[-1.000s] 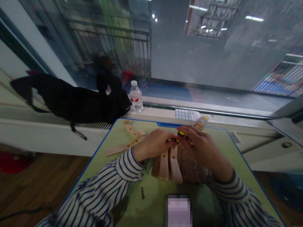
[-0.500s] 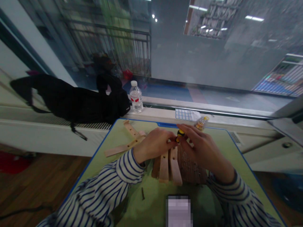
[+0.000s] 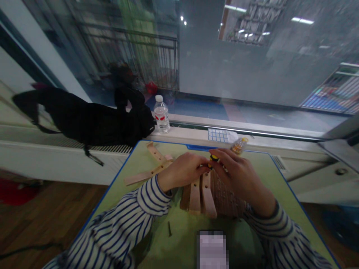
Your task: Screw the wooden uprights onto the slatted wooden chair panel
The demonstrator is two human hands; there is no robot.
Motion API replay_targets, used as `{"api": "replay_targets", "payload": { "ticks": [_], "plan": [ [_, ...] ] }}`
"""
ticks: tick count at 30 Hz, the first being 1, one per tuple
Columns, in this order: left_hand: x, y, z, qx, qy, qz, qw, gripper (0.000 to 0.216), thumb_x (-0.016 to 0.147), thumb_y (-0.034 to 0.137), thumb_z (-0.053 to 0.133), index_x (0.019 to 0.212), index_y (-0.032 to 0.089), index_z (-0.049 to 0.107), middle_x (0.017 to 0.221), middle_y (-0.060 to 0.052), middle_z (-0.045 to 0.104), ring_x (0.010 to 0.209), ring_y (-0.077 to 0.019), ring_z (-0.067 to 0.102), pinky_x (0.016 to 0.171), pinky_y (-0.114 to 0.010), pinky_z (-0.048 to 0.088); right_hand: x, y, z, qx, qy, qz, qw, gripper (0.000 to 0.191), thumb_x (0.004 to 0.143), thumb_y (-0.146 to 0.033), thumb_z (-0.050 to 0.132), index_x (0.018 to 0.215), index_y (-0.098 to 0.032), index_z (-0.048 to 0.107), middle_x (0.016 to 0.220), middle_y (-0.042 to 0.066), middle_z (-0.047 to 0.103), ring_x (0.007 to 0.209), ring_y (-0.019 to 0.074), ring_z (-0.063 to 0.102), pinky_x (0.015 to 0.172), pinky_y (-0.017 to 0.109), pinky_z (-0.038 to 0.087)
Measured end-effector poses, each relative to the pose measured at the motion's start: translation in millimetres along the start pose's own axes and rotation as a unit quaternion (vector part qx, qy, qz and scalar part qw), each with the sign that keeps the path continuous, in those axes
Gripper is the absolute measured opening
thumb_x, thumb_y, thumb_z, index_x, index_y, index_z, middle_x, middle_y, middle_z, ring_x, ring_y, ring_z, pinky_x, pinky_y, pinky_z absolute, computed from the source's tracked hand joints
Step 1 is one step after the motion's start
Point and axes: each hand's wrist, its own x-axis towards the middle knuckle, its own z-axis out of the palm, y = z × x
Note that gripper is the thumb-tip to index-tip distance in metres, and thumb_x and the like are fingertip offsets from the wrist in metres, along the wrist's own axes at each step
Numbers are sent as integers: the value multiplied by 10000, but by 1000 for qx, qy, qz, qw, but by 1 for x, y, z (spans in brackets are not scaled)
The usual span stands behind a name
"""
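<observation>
My right hand (image 3: 242, 177) is closed with its fingertips round the yellow and black handle of a screwdriver (image 3: 214, 157); the shaft and tip are hidden. My left hand (image 3: 185, 171) is closed in a pinch at the handle's lower end, and what lies inside the pinch cannot be made out. Below the hands, two pale wooden strips with holes, a left strip (image 3: 195, 196) and a right strip (image 3: 208, 198), lie side by side over a brown ridged block (image 3: 228, 201). Their far ends are covered by my fingers. A loose screw (image 3: 169, 228) lies nearer me on the table.
More drilled wooden pieces (image 3: 140, 177) lie on the green, blue-edged table (image 3: 157, 254) at left. A pixelated flat object (image 3: 212, 250) is at the near edge. On the sill are a black bag (image 3: 92, 121), a water bottle (image 3: 162, 116) and a small clear packet (image 3: 239, 145).
My right fingers have shifted slightly round the screwdriver handle. The wooden strips sit almost as before, and my left hand stays in place.
</observation>
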Motion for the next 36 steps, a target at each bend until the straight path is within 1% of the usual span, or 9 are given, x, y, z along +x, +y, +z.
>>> {"api": "replay_targets", "payload": {
  "ticks": [3, 8, 13, 16, 21, 26, 29, 32, 36],
  "plan": [
    [0, 1, -1, 7, 6, -5, 1000, 193, 893, 266, 508, 924, 235, 696, 883, -21, 725, 829, -185, 656, 677, -260, 428, 0, 0, 0, 1, 4, 2, 1000, 303, 945, -275, 439, 1190, -139, 557, 1147, 123, 647, 1005, 242, 642, 836, 403, 531],
    [-1, 3, 1, 18, 33, -27, 999, 180, 855, 348, 574, 912, 234, 701, 853, -18, 723, 790, -186, 651, 656, -263, 422, 0, 0, -1, -12, 3, 7, 1000, 294, 941, -288, 446, 1173, -157, 570, 1142, 123, 651, 956, 241, 657, 792, 399, 543],
    [0, 5, 3, 45, 45, -31, 997, 179, 862, 313, 559, 876, 215, 708, 786, -27, 712, 752, -195, 646, 664, -277, 431, 0, -1, -2, -1, 2, 7, 1000, 341, 935, -289, 435, 1226, -148, 543, 1192, 130, 629, 937, 243, 664, 781, 407, 550],
    [0, 4, 4, 45, 38, -27, 998, 186, 868, 318, 554, 884, 216, 709, 797, -30, 713, 765, -197, 647, 684, -279, 442, 0, -1, -3, 15, 13, 8, 1000, 385, 925, -294, 447, 1278, -152, 507, 1239, 136, 607, 921, 230, 669, 781, 402, 554],
    [0, 3, 3, 40, 31, -18, 999, 190, 876, 328, 551, 884, 210, 698, 822, -30, 719, 773, -193, 650, 682, -273, 437, -1, -1, -2, 18, 0, -7, 1000, 347, 933, -241, 420, 1240, -136, 540, 1220, 130, 625, 1035, 246, 635, 847, 419, 534],
    [-1, 2, 3, 13, 17, -9, 1000, 190, 892, 305, 530, 938, 222, 694, 852, -32, 722, 779, -182, 656, 650, -256, 429, 0, -1, -1, 10, 6, 2, 1000, 306, 942, -277, 439, 1189, -151, 567, 1161, 114, 654, 992, 231, 651, 828, 391, 536],
    [-1, 0, 2, -8, 7, 1, 1000, 190, 889, 270, 530, 988, 242, 689, 898, -26, 725, 829, -184, 657, 682, -254, 443, 0, 0, 0, -1, 3, 2, 1000, 290, 938, -284, 447, 1165, -155, 573, 1122, 112, 662, 989, 236, 648, 819, 389, 528],
    [-1, 0, 1, -23, -4, 3, 1000, 196, 886, 244, 524, 988, 234, 691, 937, -31, 723, 873, -184, 653, 725, -257, 455, -1, 1, 1, -3, 0, 1, 1000, 283, 933, -281, 449, 1159, -163, 571, 1107, 107, 660, 989, 239, 643, 816, 388, 520],
    [-1, 1, 1, -14, 1, -3, 1000, 198, 889, 274, 521, 977, 239, 694, 914, -25, 725, 842, -184, 656, 694, -259, 449, -1, 1, 1, -3, 1, 6, 1000, 282, 937, -301, 449, 1148, -166, 578, 1099, 108, 659, 971, 235, 646, 802, 382, 522]
  ]
}}
